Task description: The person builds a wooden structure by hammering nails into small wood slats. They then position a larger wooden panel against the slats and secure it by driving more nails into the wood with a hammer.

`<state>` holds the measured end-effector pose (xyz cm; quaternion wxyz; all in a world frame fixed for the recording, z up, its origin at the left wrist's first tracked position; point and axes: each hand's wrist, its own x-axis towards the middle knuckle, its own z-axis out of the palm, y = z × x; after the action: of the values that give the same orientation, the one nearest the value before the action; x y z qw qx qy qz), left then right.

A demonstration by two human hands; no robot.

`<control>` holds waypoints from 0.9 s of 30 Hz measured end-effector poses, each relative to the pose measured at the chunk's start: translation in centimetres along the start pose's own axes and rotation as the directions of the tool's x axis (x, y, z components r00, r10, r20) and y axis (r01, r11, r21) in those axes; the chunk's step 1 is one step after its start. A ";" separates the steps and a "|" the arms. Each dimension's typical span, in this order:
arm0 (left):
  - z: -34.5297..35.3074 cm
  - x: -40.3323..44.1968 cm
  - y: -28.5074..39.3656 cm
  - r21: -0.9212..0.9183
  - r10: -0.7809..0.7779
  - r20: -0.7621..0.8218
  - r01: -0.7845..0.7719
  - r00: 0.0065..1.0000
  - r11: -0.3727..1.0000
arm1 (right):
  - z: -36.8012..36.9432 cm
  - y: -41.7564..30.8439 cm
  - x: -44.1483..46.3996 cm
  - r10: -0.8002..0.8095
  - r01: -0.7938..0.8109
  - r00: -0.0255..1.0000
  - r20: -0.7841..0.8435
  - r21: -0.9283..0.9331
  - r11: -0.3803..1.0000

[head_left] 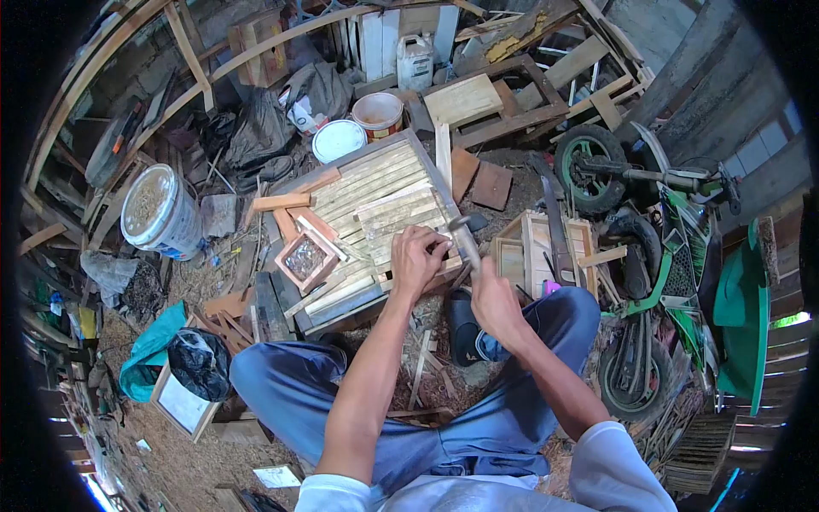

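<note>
My right hand [493, 303] is wrapped round the handle of a hammer [467, 243], slightly blurred, with its head up by the right edge of the low slatted wooden bench [367, 183]. Close to its left, my left hand [418, 260] has thumb and fingers pinched together over a wooden board [401, 224] lying on the bench. What the fingertips hold is too small to make out. A small square wooden box [305, 259] of what look like nails stands left of my left hand. Wood offcuts [284, 201] lie at the bench's left side.
Wooden crates [537, 247] stand right of the bench, beside a green motorbike [665, 247]. A bucket [158, 209] is at the left, with tubs [339, 141] behind the bench. Scrap timber [520, 94] is piled at the back. Shavings and sticks cover the floor round my legs.
</note>
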<state>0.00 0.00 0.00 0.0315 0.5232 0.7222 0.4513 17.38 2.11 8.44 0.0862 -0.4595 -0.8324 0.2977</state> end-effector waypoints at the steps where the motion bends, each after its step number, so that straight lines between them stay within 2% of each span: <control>1: 0.1 0.0 0.4 0.010 0.007 -0.016 -0.006 1.000 1.000 | -0.4 0.4 0.0 0.008 -0.006 0.999 0.041 -0.050 0.999; 2: -0.1 0.2 0.7 0.025 0.021 -0.024 -0.020 1.000 0.999 | -0.6 0.3 -0.1 0.022 -0.015 0.997 0.078 -0.092 0.996; 3: -0.3 2.4 -0.5 0.007 0.066 -0.047 -0.065 0.997 0.998 | -0.2 -0.4 1.7 -0.033 0.032 0.999 -0.028 -0.016 0.999; 5: 0.1 2.6 -0.6 -0.068 0.057 -0.043 -0.059 0.997 0.996 | -0.5 -1.3 1.1 -0.065 0.080 0.987 -0.147 0.096 0.992; 9: -0.2 0.8 -0.2 -0.008 0.025 -0.028 -0.025 0.999 1.000 | 0.3 0.1 0.6 -0.037 0.037 0.999 0.007 -0.015 0.999; 14: -0.9 0.2 0.3 -0.006 0.007 0.050 -0.006 0.999 1.000 | -1.7 -0.5 -0.1 0.033 -0.028 0.999 -0.043 0.111 0.993; 17: -0.8 0.2 0.3 -0.046 0.007 0.052 -0.005 0.999 0.999 | -1.1 0.7 -0.3 -0.110 0.153 0.978 -0.175 0.253 0.955; 20: -0.9 0.4 0.4 -0.038 0.017 0.052 -0.015 0.999 0.999 | -1.1 0.1 -1.2 -0.105 0.166 0.976 -0.189 0.346 0.923; 23: -0.5 0.3 -0.1 -0.031 0.005 0.066 -0.003 0.998 1.000 | -2.1 -0.9 -2.1 0.017 -0.015 1.000 -0.010 0.215 0.976; 24: -0.7 0.5 0.0 -0.027 -0.001 0.071 0.003 0.997 1.000 | -2.0 -0.6 -2.2 -0.045 0.042 0.999 0.006 0.242 0.969; 27: -0.8 0.4 0.3 0.000 0.022 0.055 -0.022 0.998 1.000 | -1.6 -1.1 -3.1 -0.086 0.101 0.993 -0.076 0.228 0.968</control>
<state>-0.33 -0.19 0.85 0.0464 0.5432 0.7154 0.4371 19.00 -0.16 10.74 0.1802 -0.4161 -0.8095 0.3730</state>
